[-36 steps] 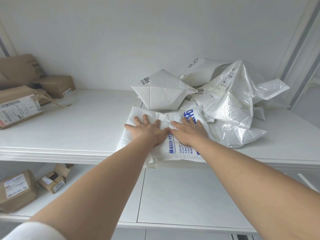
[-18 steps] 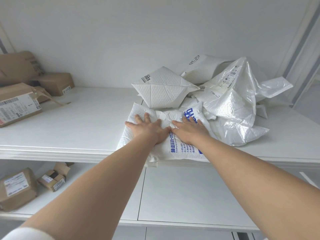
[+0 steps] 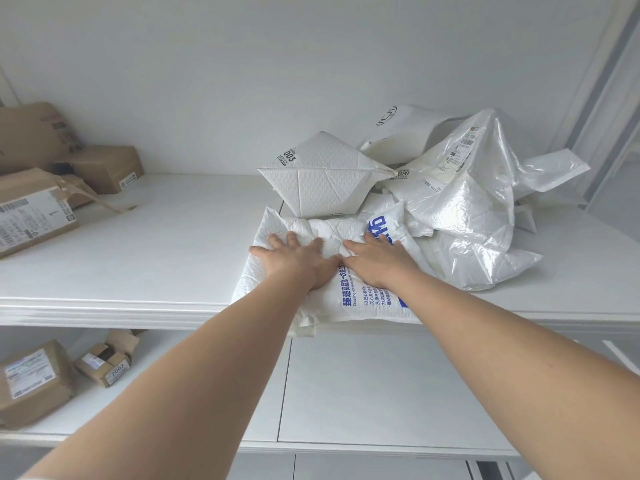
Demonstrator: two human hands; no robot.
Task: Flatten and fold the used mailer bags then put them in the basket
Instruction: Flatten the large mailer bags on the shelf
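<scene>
1. Mailer: a white padded bag with blue print. It lies crumpled at the front of the upper shelf, with its near edge overhanging the shelf lip and one corner drooping below it.
2. Left hand lies palm down on the mailer's left half, fingers straight and spread, pressing on it.
3. Right hand lies palm down on the right half, fingers straight, with the fingertips at the large blue characters. The two hands sit side by side, thumbs nearly meeting, and neither grips anything.
4. Just behind the mailer stands the 003 mailer, white and puffed up, touching its far edge.
5. To the right, a bag pile of crinkled white and clear plastic rests against the mailer's right side. A white logo bag rises behind the pile, against the wall.
6. Well apart, at the shelf's left end, lie three cardboard boxes. The nearest has a shipping label facing up.
7. On the lower shelf, at the left, are two more parcels. The smaller one, marked 2007, has open flaps.
</scene>
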